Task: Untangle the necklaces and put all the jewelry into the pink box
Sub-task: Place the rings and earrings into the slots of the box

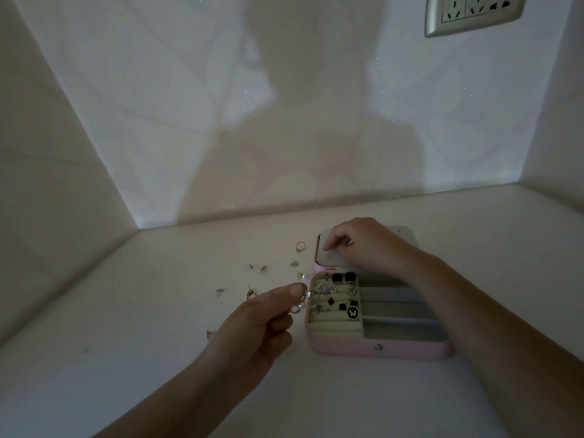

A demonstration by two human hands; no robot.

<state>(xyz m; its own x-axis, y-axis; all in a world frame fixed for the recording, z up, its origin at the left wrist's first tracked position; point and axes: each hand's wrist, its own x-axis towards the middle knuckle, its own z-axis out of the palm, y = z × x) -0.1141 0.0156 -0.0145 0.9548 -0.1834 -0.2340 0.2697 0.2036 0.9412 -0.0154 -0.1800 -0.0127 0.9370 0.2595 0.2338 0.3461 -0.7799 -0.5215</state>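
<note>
The pink box lies open on the white surface, its ring rolls at the left filled with several rings and earrings. My left hand hovers just left of the box and pinches a small silver piece between thumb and forefinger at the box's left edge. My right hand rests on the box's white inner lid panel, fingers curled down against it. Loose jewelry lies left of the box: a gold ring, small studs and a ring.
The box's right compartments hold nothing visible. Walls close in at the back and both sides. A power socket sits high on the back wall. One small pinkish item lies left of my left wrist.
</note>
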